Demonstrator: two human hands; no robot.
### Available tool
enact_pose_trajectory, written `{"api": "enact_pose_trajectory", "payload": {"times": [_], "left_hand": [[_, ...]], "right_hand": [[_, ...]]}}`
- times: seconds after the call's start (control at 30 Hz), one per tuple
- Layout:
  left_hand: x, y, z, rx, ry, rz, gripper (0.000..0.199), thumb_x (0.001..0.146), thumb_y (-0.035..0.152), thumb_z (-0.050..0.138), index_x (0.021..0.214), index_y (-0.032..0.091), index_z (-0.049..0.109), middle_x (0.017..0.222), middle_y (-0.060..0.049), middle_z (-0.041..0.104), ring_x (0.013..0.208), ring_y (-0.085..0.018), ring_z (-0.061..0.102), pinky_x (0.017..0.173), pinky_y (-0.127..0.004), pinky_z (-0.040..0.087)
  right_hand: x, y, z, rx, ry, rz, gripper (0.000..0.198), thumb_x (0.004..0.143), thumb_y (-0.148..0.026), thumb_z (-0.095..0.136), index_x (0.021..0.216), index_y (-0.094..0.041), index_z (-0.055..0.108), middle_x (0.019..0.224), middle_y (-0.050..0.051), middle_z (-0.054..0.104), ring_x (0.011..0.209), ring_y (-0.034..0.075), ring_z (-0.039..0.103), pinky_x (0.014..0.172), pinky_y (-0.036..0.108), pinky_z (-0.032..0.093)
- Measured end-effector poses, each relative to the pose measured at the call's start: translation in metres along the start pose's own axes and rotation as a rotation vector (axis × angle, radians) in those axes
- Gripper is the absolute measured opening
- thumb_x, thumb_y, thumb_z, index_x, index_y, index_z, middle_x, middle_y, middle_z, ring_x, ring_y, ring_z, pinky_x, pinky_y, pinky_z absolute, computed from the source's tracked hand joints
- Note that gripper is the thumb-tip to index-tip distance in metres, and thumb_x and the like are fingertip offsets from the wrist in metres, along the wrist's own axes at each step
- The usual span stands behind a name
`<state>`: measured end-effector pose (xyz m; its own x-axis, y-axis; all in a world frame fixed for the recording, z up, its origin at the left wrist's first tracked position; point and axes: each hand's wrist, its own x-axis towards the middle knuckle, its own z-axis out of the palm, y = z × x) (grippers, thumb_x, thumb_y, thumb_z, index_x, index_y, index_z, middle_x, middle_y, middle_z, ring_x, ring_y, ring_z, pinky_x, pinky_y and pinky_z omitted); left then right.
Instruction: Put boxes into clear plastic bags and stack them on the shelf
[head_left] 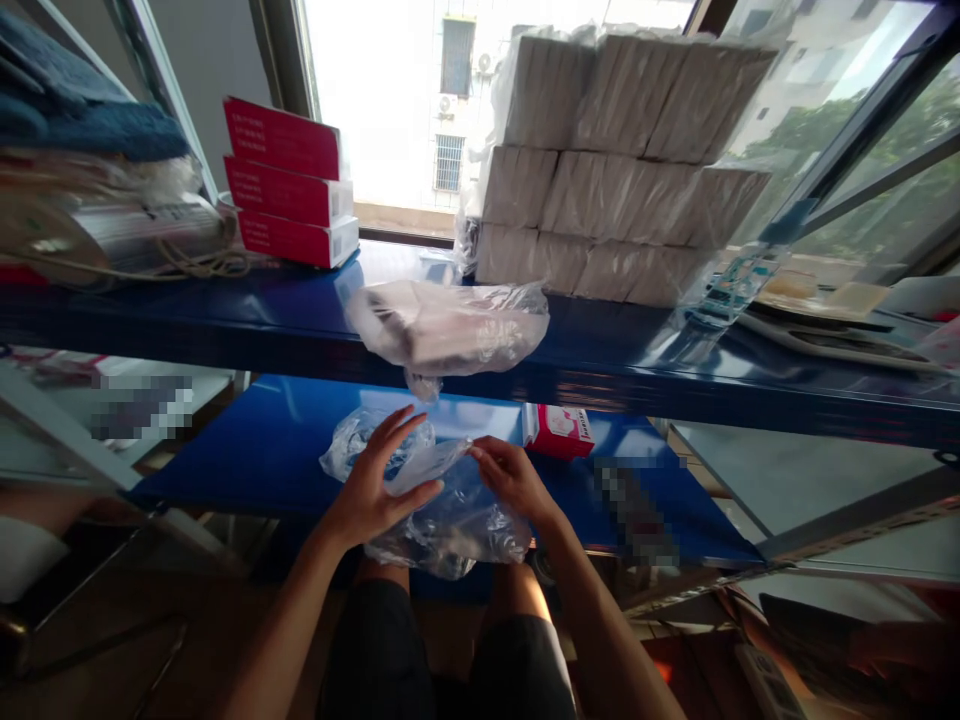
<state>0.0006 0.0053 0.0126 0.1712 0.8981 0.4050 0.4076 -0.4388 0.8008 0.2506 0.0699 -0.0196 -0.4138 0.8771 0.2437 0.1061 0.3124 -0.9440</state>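
Observation:
My right hand (pixel 508 474) pinches the upper edge of a clear plastic bag (pixel 457 515) that hangs over the front edge of the lower blue shelf, above my knees. On the bag's other side my left hand (pixel 384 480) is spread, thumb and fingers apart, close to the film. What lies inside the bag is hard to make out. Just behind my left hand, another crumpled clear bag (pixel 352 440) rests on the lower shelf. A red and white box (pixel 559 430) stands beyond my right hand.
Above runs a blue upper shelf (pixel 300 325). It carries a filled plastic bag (pixel 450 325) at its edge, stacked red boxes (pixel 285 185), wrapped white packs (pixel 600 200) and blue cloth (pixel 97 120). A metal side frame (pixel 825 510) stands at right.

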Motion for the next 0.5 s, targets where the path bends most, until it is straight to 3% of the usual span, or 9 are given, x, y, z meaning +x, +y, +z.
{"api": "enact_pose_trajectory", "payload": {"times": [0.03,0.1,0.17,0.2,0.27,0.33,0.4,0.5], "left_hand": [[0.003,0.004,-0.004,0.010,-0.084,-0.028,0.071,0.082,0.047,0.080,0.147,0.031,0.056,0.149,-0.011,0.060,0.142,-0.034,0.052,0.116,-0.047,0.045],[0.010,0.003,-0.013,-0.053,-0.203,-0.117,0.053,0.087,0.047,0.076,0.133,0.026,0.065,0.106,-0.008,0.079,0.099,-0.027,0.075,0.088,-0.037,0.060],[0.019,-0.009,-0.026,-0.169,-0.155,-0.201,0.039,0.090,0.050,0.070,0.117,0.022,0.069,0.066,0.000,0.070,0.057,-0.018,0.067,0.059,-0.027,0.054],[0.024,-0.019,-0.035,-0.232,-0.071,-0.229,0.037,0.089,0.052,0.071,0.110,0.021,0.070,0.056,0.004,0.062,0.047,-0.014,0.058,0.050,-0.024,0.047],[0.033,-0.045,-0.058,-0.362,0.151,-0.271,0.041,0.081,0.054,0.078,0.102,0.020,0.068,0.052,0.007,0.055,0.041,-0.010,0.047,0.044,-0.021,0.037],[0.040,-0.075,-0.085,-0.422,0.369,-0.333,0.050,0.073,0.054,0.083,0.105,0.019,0.066,0.062,0.004,0.060,0.045,-0.009,0.048,0.045,-0.020,0.037],[0.042,-0.105,-0.112,-0.294,0.513,-0.420,0.055,0.075,0.051,0.080,0.116,0.019,0.064,0.075,0.000,0.066,0.052,-0.011,0.054,0.050,-0.022,0.042],[0.035,-0.142,-0.139,-0.029,0.589,-0.518,0.052,0.079,0.039,0.076,0.125,0.019,0.062,0.087,-0.004,0.069,0.064,-0.016,0.063,0.061,-0.026,0.048]], "right_hand": [[0.005,-0.009,0.004,-0.004,-0.056,-0.006,0.043,0.097,-0.059,0.061,0.100,-0.018,0.071,0.060,-0.004,0.049,0.053,0.011,0.043,0.051,0.024,0.033],[0.019,-0.022,0.011,0.038,-0.111,0.006,0.045,0.096,-0.061,0.061,0.100,-0.018,0.071,0.057,-0.005,0.050,0.048,0.010,0.041,0.048,0.024,0.033],[0.037,-0.025,0.017,0.102,-0.087,0.018,0.049,0.096,-0.064,0.058,0.104,-0.017,0.071,0.055,-0.005,0.049,0.046,0.010,0.041,0.047,0.024,0.034],[0.047,-0.023,0.020,0.119,-0.051,0.020,0.051,0.096,-0.065,0.057,0.107,-0.017,0.071,0.057,-0.005,0.051,0.047,0.011,0.044,0.048,0.024,0.036],[0.064,-0.014,0.027,0.102,0.046,0.027,0.053,0.094,-0.065,0.056,0.108,-0.017,0.073,0.066,-0.001,0.058,0.055,0.012,0.052,0.054,0.025,0.042],[0.076,0.001,0.037,-0.004,0.126,0.038,0.050,0.092,-0.062,0.058,0.108,-0.017,0.073,0.082,0.004,0.067,0.064,0.015,0.060,0.060,0.027,0.047],[0.080,0.018,0.051,-0.176,0.188,0.044,0.047,0.087,-0.055,0.064,0.116,-0.020,0.072,0.104,0.009,0.071,0.075,0.019,0.066,0.067,0.031,0.051],[0.076,0.045,0.070,-0.385,0.232,0.082,0.058,0.073,-0.042,0.076,0.128,-0.024,0.069,0.121,0.011,0.070,0.083,0.022,0.068,0.071,0.033,0.051]]}}
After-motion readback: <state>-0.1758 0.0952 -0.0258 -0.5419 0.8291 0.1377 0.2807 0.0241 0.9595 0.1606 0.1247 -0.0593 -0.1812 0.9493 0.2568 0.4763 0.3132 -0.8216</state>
